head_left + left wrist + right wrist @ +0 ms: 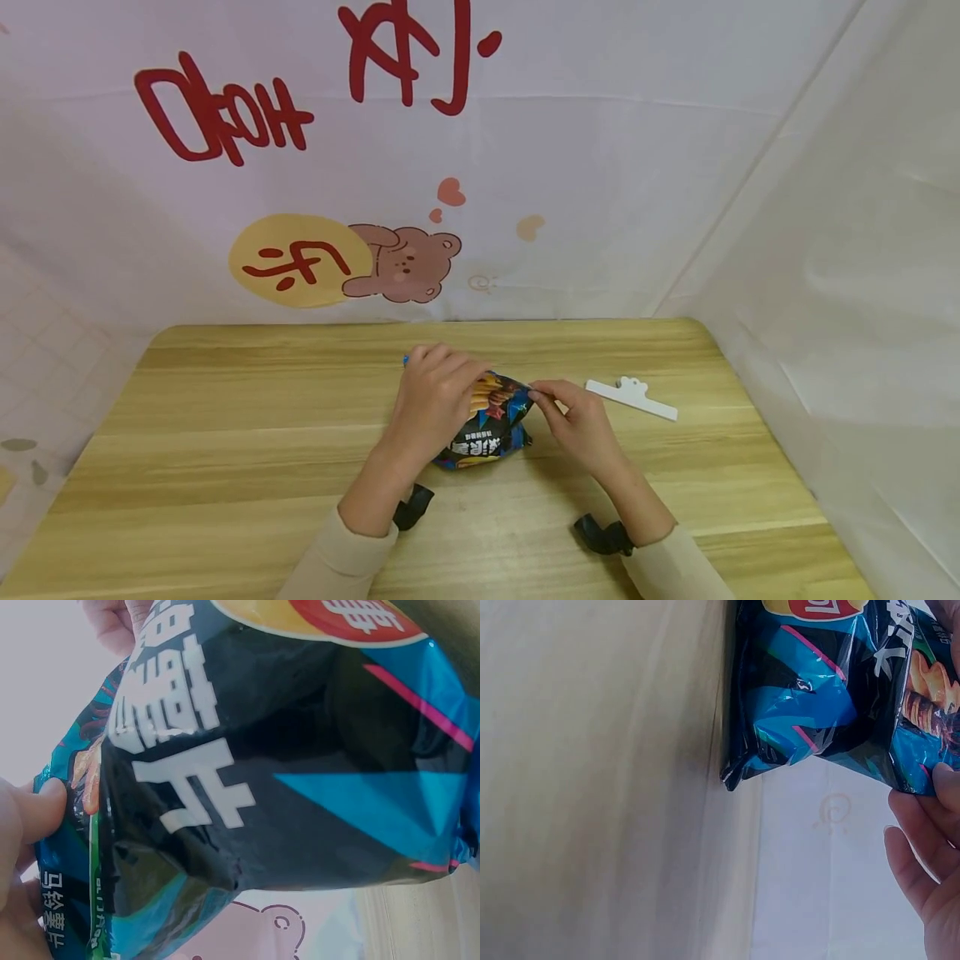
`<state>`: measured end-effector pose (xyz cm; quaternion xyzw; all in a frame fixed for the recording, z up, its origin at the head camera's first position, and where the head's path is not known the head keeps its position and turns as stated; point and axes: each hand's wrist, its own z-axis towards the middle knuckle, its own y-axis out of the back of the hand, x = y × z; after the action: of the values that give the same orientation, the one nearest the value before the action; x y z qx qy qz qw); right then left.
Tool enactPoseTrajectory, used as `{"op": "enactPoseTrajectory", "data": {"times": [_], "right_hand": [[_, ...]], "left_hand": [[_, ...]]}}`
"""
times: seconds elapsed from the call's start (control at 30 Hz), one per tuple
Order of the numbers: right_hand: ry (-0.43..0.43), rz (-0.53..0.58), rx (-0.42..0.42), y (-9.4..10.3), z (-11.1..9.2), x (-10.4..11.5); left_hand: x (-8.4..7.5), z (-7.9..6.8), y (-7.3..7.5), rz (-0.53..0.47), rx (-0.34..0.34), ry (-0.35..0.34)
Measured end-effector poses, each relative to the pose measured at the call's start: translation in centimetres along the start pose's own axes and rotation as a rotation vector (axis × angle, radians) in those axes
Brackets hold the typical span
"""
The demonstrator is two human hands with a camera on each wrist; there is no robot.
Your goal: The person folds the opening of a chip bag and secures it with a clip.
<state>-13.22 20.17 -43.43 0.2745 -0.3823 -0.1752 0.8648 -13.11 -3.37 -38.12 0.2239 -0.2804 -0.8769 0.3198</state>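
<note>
A black and blue bag of potato chips [480, 446] stands on the table, with both hands at its upper end. My left hand [437, 396] grips the left part of that end; in the left wrist view its thumb [49, 810] lies on the blue packaging. At the opposite corner, my right hand [583, 421] pinches the bag's edge between thumb and fingers, seen too in the right wrist view [930, 840]. The bag's upper part bends back along a crease from its plump body. Part of the bag is hidden behind the left hand.
A white sealing clip [632, 398] with a scalloped tab lies to the right of the right hand on the wooden table [247, 433]. Behind the table hangs a pale cloth [600, 167] printed with red characters and a bear. Black straps sit on both wrists.
</note>
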Motion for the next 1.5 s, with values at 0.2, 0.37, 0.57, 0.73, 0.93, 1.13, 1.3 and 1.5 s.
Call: {"op": "enactPoseTrajectory", "data": {"times": [0.2,0.37,0.57,0.73,0.93,1.13,1.3,1.5], "right_hand": [[0.045,0.001,-0.014,-0.07,0.22,-0.09],[0.063,-0.022,-0.033,0.07,0.15,0.04],[0.039,-0.016,-0.025,0.24,0.0,0.21],[-0.02,0.011,0.028,0.36,-0.15,0.42],[-0.029,-0.009,0.051,0.43,-0.12,0.44],[-0.016,-0.019,0.053,0.31,-0.12,0.14],[-0.008,-0.024,0.044,0.14,-0.16,-0.09],[0.004,-0.031,0.043,0.11,-0.03,-0.03]], "left_hand": [[0.11,0.15,0.08,-0.021,0.005,0.002],[0.01,0.12,0.1,-0.028,0.002,-0.011],[0.05,0.02,0.11,-0.021,-0.006,-0.026],[0.17,-0.06,0.06,-0.027,-0.013,-0.035],[0.08,-0.17,0.04,-0.06,-0.013,-0.031],[-0.25,-0.14,0.14,-0.074,0.009,0.005],[-0.27,-0.06,0.22,-0.044,0.031,0.009],[-0.18,-0.04,0.38,-0.046,0.034,0.017]]}}
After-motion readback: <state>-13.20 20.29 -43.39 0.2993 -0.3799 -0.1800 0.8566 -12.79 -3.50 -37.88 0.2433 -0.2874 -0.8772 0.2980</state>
